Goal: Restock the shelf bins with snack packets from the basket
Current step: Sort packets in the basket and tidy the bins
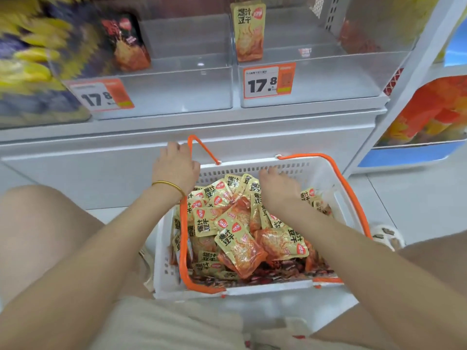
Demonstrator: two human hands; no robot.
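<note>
A white basket with orange handles stands on the floor between my knees, piled with yellow and orange snack packets. My left hand is at the basket's far left corner, and its fingers grip the raised orange handle. Palm down, my right hand lies on the packets at the far side of the basket, fingers stretched forward. Above, two clear shelf bins look nearly empty: the left bin and the right bin. A matching yellow packet stands upright at the right bin's left wall.
A dark packet stands at the left bin's left wall. Price tags reading 17.8 hang on both bins. A blurred bin of yellow and purple packets is at far left. Orange packets fill a side shelf at right.
</note>
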